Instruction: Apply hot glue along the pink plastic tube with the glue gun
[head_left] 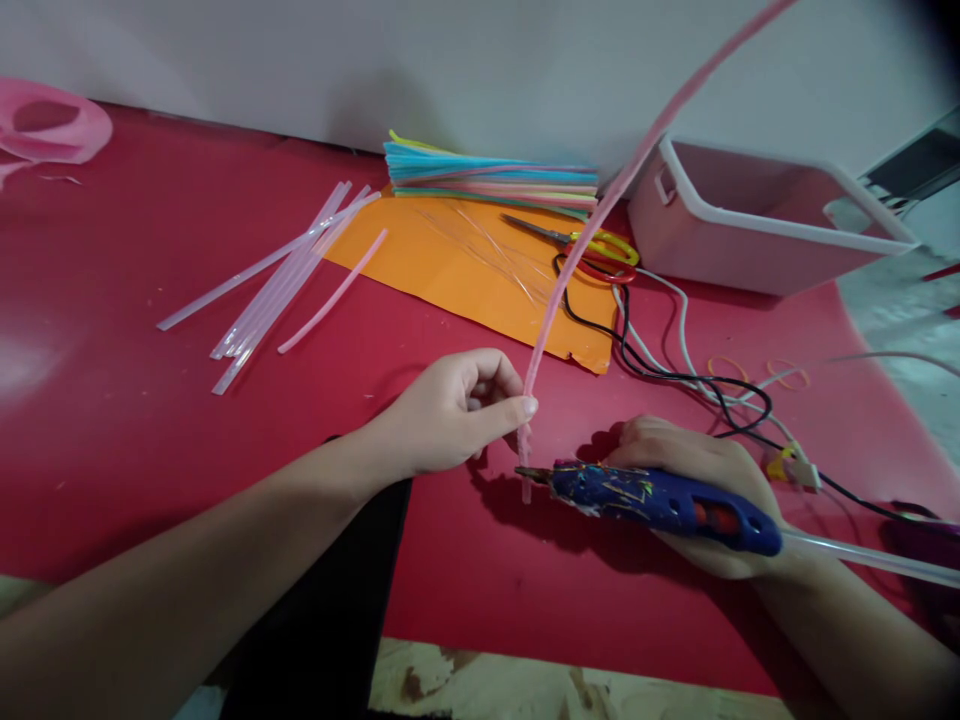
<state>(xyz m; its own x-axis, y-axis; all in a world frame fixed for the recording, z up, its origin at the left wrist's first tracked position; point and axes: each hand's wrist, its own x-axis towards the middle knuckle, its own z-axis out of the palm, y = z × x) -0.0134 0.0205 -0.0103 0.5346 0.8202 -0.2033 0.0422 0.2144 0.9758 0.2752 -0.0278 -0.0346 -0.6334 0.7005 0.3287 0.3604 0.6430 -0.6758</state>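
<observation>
Between thumb and fingers, my left hand (465, 408) pinches a long pink pipe cleaner (564, 270) near its lower end. The stem curves up and right, out of the top of the view. My right hand (686, 455) is wrapped round a dark blue hot glue gun (637, 497) with dried glue on its front. The gun's metal nozzle meets the pipe cleaner's lower end just below my left fingertips; whether glue is coming out I cannot tell. A clear glue stick (862, 555) sticks out of the gun's rear. Most of my right fingers are hidden behind the gun.
Several glue sticks (281, 275) and a short pink piece (334, 290) lie left on the red table (150, 430). An orange sheet (450, 270) bears scissors (592, 250) beside bundled pipe cleaners (487, 180). A pink bin (720, 235) stands behind tangled cables (675, 370).
</observation>
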